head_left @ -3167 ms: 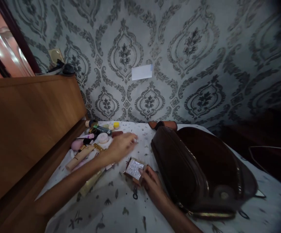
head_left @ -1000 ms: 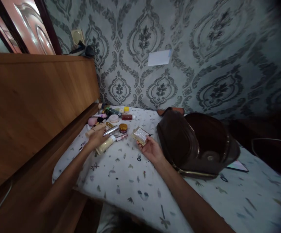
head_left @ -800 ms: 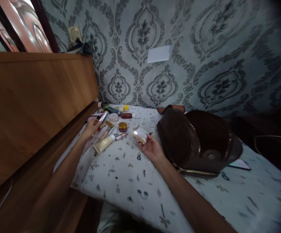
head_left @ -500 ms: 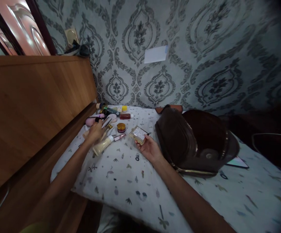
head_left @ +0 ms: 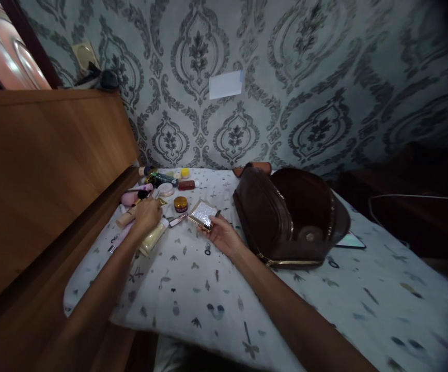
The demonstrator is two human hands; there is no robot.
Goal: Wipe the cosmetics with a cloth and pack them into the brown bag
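My right hand (head_left: 224,236) grips a square glittery makeup compact (head_left: 203,213) by its near right edge, with the thumb on top. Among the cosmetics, my left hand (head_left: 148,214) is lowered with curled fingers; what they close on is hidden beneath. Close by lie a cream-coloured squeeze tube (head_left: 154,237), a beige tube (head_left: 125,219) and a pink lip gloss tube (head_left: 178,220). A gold-lidded jar (head_left: 181,203) stands between my hands. Beyond are a round white compact (head_left: 165,189), a small red bottle (head_left: 186,185) and a pink makeup sponge (head_left: 129,198).
A dark brown bag (head_left: 281,222) with its zip undone stands right of my right hand on the patterned sheet (head_left: 192,310). A tablet-like device (head_left: 351,240) lies partly behind it. The wooden headboard (head_left: 53,170) borders the left, and the patterned wall (head_left: 239,41) rises behind.
The view has turned rightward, so everything sits further left. My left hand has shifted slightly nearer and rightward among the cosmetics. The glittery compact remains in my right hand, a little closer to the jar.
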